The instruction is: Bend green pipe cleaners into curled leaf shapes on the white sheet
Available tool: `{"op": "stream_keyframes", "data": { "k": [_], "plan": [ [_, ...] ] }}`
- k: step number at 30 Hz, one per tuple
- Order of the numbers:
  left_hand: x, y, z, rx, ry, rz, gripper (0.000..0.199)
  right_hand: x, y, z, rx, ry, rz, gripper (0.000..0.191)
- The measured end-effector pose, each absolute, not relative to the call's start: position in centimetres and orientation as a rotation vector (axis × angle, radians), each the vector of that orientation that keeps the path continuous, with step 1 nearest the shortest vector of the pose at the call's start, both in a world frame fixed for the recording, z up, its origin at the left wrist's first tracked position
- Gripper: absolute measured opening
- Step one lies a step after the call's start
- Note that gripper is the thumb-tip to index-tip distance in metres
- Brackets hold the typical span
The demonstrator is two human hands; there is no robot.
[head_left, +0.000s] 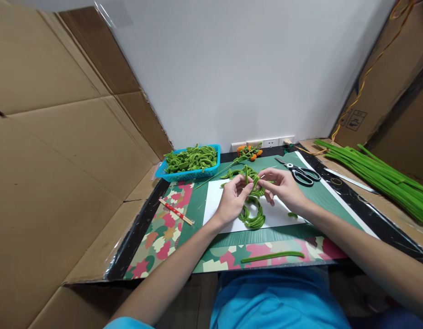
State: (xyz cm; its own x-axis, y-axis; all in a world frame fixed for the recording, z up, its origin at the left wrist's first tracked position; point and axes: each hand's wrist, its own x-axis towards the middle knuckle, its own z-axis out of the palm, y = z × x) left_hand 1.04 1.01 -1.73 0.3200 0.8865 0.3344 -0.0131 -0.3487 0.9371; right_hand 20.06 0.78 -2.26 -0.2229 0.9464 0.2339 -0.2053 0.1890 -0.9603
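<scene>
My left hand (236, 196) and my right hand (280, 185) meet over a white sheet (214, 201). Between their fingertips is a green pipe cleaner (246, 173), one end of which points up from my left fingers. Both hands are closed in a pinch on it; its lower part is hard to make out against the green behind. Just below lies a ring of curled green pipe cleaners (254, 221). More curled pieces (232, 172) lie behind my fingers, partly hidden. A short green piece (293, 214) rests under my right wrist.
A blue basket (187, 175) of curled green pieces stands at the back left. Black-handled scissors (302, 175) lie right of my hands, by a bundle of long green pipe cleaners (383, 176). Wrapped chopsticks (177, 211), an orange-and-green sprig (253, 153) and a single pipe cleaner (272, 257) are also there.
</scene>
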Motion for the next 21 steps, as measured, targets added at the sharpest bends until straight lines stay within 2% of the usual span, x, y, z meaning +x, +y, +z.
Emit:
{"op": "stream_keyframes", "data": {
  "k": [7, 21],
  "plan": [
    [0.85, 1.51, -2.07, 1.573, 0.857, 1.219, 0.035, 20.03, 0.65, -2.04, -0.769, -1.487, 1.259, 0.036],
    [0.71, 1.58, -1.94, 1.639, 0.871, 1.165, 0.035, 19.49, 0.71, -2.22, -0.824, -1.412, 1.242, 0.039]
  ]
}}
